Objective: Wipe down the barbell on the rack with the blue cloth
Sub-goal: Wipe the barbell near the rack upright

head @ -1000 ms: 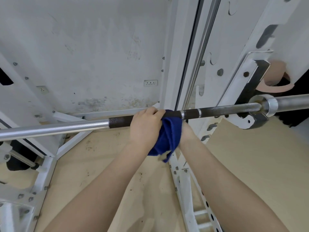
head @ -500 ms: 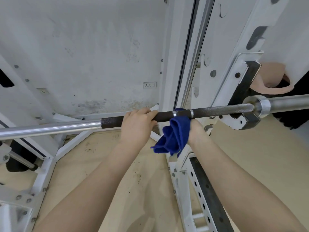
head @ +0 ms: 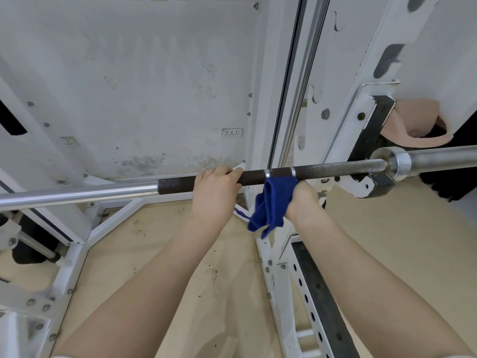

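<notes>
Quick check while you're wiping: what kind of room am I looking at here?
Most likely a gym or weight room. A long steel barbell rests on a hook of a white rack with rows of adjustment holes, over a wooden floor. The right hand holds a blue cloth under the bar.

Your left hand [head: 215, 192] grips the barbell [head: 335, 168] on its dark knurled section; just beside it, your right hand [head: 300, 200] presses the bunched blue cloth [head: 271, 202] under the bar near the rack hook [head: 371, 182].

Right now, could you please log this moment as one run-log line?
left hand: gripping barbell | right hand: pressing blue cloth under bar | step: wiping
</notes>
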A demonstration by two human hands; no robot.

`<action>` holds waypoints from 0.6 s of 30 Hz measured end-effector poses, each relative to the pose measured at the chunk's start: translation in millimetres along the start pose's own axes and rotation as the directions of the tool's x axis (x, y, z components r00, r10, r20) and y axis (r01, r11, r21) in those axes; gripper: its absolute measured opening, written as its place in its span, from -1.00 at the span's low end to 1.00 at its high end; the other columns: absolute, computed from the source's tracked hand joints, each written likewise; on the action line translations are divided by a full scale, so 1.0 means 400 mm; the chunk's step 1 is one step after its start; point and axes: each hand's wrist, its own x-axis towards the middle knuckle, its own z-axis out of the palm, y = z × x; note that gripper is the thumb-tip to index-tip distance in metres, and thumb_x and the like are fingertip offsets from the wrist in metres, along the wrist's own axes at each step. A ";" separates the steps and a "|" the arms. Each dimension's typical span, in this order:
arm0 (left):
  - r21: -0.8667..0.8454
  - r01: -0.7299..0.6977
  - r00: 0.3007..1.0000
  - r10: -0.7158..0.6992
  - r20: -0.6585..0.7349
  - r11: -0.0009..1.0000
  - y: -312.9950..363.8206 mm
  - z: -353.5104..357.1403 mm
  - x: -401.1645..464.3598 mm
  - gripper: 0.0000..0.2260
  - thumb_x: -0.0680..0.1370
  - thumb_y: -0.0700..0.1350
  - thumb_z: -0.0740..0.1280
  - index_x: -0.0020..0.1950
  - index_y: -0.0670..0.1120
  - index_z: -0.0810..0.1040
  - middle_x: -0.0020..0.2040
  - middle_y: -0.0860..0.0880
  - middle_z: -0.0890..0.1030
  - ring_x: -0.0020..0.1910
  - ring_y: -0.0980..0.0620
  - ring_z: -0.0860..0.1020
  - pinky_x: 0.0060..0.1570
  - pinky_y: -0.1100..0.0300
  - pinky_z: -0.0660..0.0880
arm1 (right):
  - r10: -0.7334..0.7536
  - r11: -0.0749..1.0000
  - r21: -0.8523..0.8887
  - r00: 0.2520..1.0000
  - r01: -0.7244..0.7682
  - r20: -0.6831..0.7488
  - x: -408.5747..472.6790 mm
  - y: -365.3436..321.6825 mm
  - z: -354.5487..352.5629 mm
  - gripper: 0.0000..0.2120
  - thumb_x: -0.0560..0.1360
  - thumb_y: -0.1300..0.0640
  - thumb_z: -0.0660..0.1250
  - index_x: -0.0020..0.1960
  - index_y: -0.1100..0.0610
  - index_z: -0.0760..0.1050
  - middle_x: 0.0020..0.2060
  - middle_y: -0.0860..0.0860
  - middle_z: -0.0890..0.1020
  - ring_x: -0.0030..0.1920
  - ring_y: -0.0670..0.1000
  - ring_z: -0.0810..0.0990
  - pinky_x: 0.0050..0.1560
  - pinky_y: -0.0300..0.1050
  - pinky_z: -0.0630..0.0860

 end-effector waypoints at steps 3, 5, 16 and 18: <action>-0.012 -0.004 1.000 0.003 -0.020 1.000 0.000 0.007 0.000 -0.82 0.48 -0.21 0.34 0.06 -0.17 0.57 -0.05 -0.15 0.61 -0.13 -0.22 0.52 -0.06 0.01 0.36 | -0.093 0.995 0.033 0.995 0.094 -0.037 -0.029 -0.039 -0.038 -0.78 0.60 0.19 0.05 -0.08 0.16 0.45 0.23 0.22 0.51 -0.10 0.12 0.56 -0.07 -0.05 0.48; -0.013 -0.009 0.999 0.009 -0.041 1.000 -0.001 0.013 -0.001 -0.85 0.46 -0.23 0.34 0.02 -0.18 0.57 -0.11 -0.16 0.61 -0.20 -0.22 0.51 -0.11 0.01 0.37 | -0.142 0.988 0.058 0.990 0.143 -0.019 -0.058 -0.050 -0.070 -0.78 0.61 0.19 0.07 0.11 0.20 0.46 0.23 0.19 0.51 0.07 0.17 0.55 0.14 0.01 0.46; -0.046 -0.011 0.999 0.008 -0.052 0.999 -0.007 0.009 -0.003 -0.81 0.45 -0.22 0.37 0.06 -0.18 0.58 -0.08 -0.15 0.62 -0.15 -0.22 0.53 -0.09 0.01 0.38 | -0.841 -0.286 -0.821 0.281 0.494 0.462 -0.003 -0.085 -0.048 -0.72 0.61 0.12 0.09 0.25 0.17 0.43 0.14 0.11 0.53 0.08 0.12 0.49 0.12 -0.03 0.36; -0.043 -0.007 0.998 0.005 -0.059 0.999 -0.007 0.011 -0.002 -0.82 0.43 -0.22 0.39 0.03 -0.17 0.59 -0.09 -0.14 0.62 -0.16 -0.21 0.54 -0.11 0.02 0.38 | -0.836 -0.298 -0.830 0.290 0.471 0.465 -0.008 -0.053 -0.017 -0.73 0.60 0.14 0.12 0.22 0.17 0.46 0.10 0.11 0.57 0.03 0.15 0.50 0.03 -0.04 0.37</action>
